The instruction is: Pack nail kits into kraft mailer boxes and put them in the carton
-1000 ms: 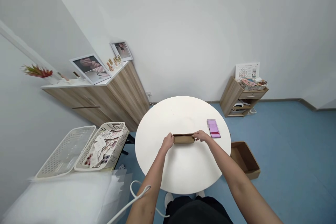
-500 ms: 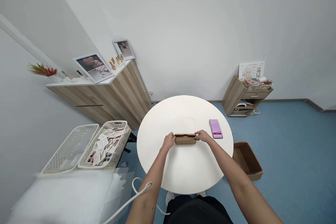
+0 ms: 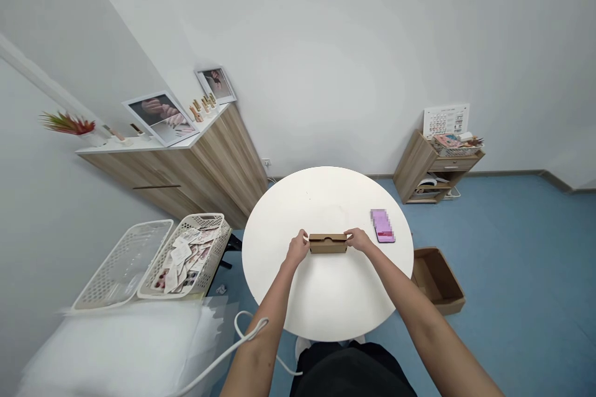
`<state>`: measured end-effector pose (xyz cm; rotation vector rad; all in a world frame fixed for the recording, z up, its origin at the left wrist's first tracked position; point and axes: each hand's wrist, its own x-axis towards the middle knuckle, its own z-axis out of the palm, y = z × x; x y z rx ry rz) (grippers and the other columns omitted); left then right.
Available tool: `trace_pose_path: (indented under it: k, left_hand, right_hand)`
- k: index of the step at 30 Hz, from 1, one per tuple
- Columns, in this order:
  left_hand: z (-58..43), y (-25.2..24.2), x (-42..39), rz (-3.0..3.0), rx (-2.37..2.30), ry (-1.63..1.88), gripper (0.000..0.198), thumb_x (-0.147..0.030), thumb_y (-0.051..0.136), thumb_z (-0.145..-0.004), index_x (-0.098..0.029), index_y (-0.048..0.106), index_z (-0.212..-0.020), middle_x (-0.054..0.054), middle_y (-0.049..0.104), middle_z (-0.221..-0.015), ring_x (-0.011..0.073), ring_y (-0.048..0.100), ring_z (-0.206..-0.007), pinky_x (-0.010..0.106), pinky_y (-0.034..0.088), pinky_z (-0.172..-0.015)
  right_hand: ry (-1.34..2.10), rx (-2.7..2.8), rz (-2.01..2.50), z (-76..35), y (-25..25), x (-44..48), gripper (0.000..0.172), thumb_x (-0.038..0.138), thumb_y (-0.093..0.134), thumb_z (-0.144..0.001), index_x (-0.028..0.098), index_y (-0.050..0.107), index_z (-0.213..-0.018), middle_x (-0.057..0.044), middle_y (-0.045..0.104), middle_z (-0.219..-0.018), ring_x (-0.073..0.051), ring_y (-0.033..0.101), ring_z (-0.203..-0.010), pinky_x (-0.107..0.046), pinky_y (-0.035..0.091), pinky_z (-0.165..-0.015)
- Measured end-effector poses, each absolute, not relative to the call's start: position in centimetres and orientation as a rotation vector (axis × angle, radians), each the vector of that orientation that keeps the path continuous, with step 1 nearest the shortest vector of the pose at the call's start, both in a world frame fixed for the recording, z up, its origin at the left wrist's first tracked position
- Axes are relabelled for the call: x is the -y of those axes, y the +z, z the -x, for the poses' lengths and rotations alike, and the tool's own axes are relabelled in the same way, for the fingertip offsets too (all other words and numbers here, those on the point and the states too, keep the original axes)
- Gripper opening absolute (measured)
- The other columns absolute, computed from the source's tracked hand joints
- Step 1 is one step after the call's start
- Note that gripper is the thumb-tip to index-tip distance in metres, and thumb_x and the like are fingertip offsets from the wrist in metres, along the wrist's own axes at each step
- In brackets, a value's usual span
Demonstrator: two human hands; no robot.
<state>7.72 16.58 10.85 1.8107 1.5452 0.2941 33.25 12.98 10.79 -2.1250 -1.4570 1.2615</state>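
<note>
A small kraft cardboard box (image 3: 328, 244) lies on the round white table (image 3: 326, 298), near the middle of its near half. A small notch shows in the box's upper edge. My left hand (image 3: 297, 248) grips its left end, and my right hand (image 3: 358, 239) grips its right end. A smartphone (image 3: 382, 226) with a pink, pixelated screen lies on the table, just beyond and to the right of my right hand.
An open cardboard box (image 3: 437, 279) stands on the blue floor past the table's right edge. At left, a white perforated basket (image 3: 186, 254) holds paper cards beside its open lid (image 3: 123, 267). A white cable (image 3: 243, 329) loops near my left forearm.
The box stays between my hands, and its notched upper edge now shows more clearly. The view has shifted slightly.
</note>
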Motion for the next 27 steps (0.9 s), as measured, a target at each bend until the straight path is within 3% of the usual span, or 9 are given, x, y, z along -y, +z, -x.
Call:
trace_pose_path:
  k: [4,8,12,16,18,22,27]
  left_hand:
    - [-8.3,10.3,-14.9,-2.09,-1.524,0.19,0.058,-0.011,0.043,-0.085,-0.022,0.04,-0.142,0.007,0.066,-0.102,0.0196,0.063,-0.092,0.03,0.045,-0.084]
    - [-9.1,9.2,-13.0,-2.223,-1.558,0.088,0.069,-0.009,0.038,-0.084,-0.019,0.024,-0.152,0.014,0.06,-0.123,0.0223,0.063,-0.097,0.03,0.047,-0.081]
    - [-9.6,8.0,-11.7,-2.266,-1.659,0.093,0.078,-0.005,0.035,-0.083,-0.026,0.012,-0.154,0.013,0.037,-0.153,0.0212,0.065,-0.096,0.031,0.048,-0.082]
    - [-10.3,7.0,-11.0,-2.264,-1.773,0.08,0.082,-0.002,0.033,-0.082,-0.03,0.007,-0.155,0.012,0.03,-0.157,0.0215,0.066,-0.098,0.041,0.043,-0.099]
    - [-10.7,6.7,-10.8,-2.232,-1.83,0.077,0.085,0.0,0.033,-0.08,-0.03,0.005,-0.154,0.012,0.03,-0.157,0.021,0.066,-0.101,0.045,0.038,-0.105]
    - [-11.6,6.2,-10.3,-2.22,-1.925,0.11,0.084,0.001,0.032,-0.08,-0.028,0.006,-0.155,0.013,0.03,-0.156,0.0215,0.061,-0.112,0.05,0.032,-0.11]
    - [-12.0,5.7,-9.7,-2.265,-1.983,0.219,0.082,0.0,0.033,-0.081,-0.024,0.007,-0.155,0.015,0.023,-0.159,0.0239,0.048,-0.131,0.053,0.028,-0.113]
  right_hand:
    - [1.213,1.513,2.115,-33.2,10.8,-12.6,0.045,0.011,0.061,-0.077,0.021,0.065,-0.121,-0.006,0.073,-0.103,-0.016,0.067,-0.087,-0.023,0.047,-0.071]
    - [1.119,1.629,2.049,-33.2,10.3,-11.6,0.047,0.013,0.059,-0.081,0.026,0.063,-0.125,-0.004,0.072,-0.108,-0.018,0.066,-0.099,-0.024,0.046,-0.079]
    - [0.984,1.759,2.019,-33.0,8.8,-9.9,0.058,0.018,0.051,-0.088,0.028,0.042,-0.145,-0.005,0.068,-0.121,-0.018,0.066,-0.099,-0.026,0.047,-0.083]
    - [0.674,2.003,2.054,-32.5,6.9,-8.6,0.064,0.018,0.042,-0.09,0.026,0.027,-0.152,-0.01,0.041,-0.151,-0.023,0.062,-0.109,-0.034,0.049,-0.087]
    - [0.533,2.11,2.064,-32.4,6.2,-8.3,0.067,0.017,0.042,-0.088,0.025,0.024,-0.152,-0.012,0.033,-0.155,-0.026,0.062,-0.108,-0.039,0.051,-0.087]
    - [0.378,2.299,1.999,-32.6,6.0,-8.6,0.071,0.013,0.045,-0.084,0.022,0.025,-0.152,-0.016,0.033,-0.154,-0.029,0.061,-0.105,-0.047,0.05,-0.091]
    - [0.409,2.305,2.041,-31.9,7.1,-8.9,0.063,0.006,0.045,-0.081,0.022,0.036,-0.141,-0.016,0.05,-0.142,-0.025,0.063,-0.101,-0.035,0.051,-0.078]
